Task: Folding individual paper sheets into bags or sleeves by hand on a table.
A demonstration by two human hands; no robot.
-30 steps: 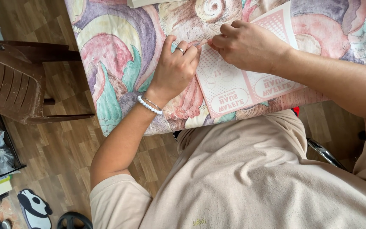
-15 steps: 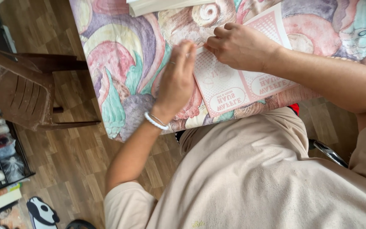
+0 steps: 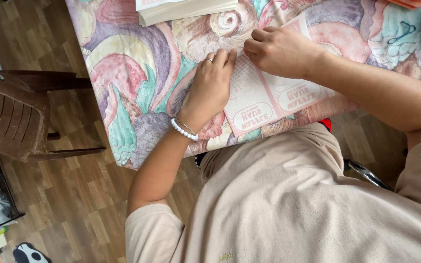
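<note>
Left hand (image 3: 212,85), fingers flat and extended, presses down on the left edge of a pink-and-white printed paper sheet (image 3: 264,100); nothing is clasped. Right hand (image 3: 279,50), knuckles curled, bears on the sheet's upper part; whether it pinches an edge cannot be told. The sheet lies on the shell-patterned tablecloth (image 3: 137,63) at the table's near edge, its lower corners overhanging toward the person's lap. To crease cleanly, the flat hand should likely anchor while the other runs along the line. On the sheet, two oval pink labels sit near its lower edge. Beyond the sheet, at the far edge, lies a stack of cream paper (image 3: 186,9); left of it, off the table, a brown plastic chair (image 3: 10,117).
</note>
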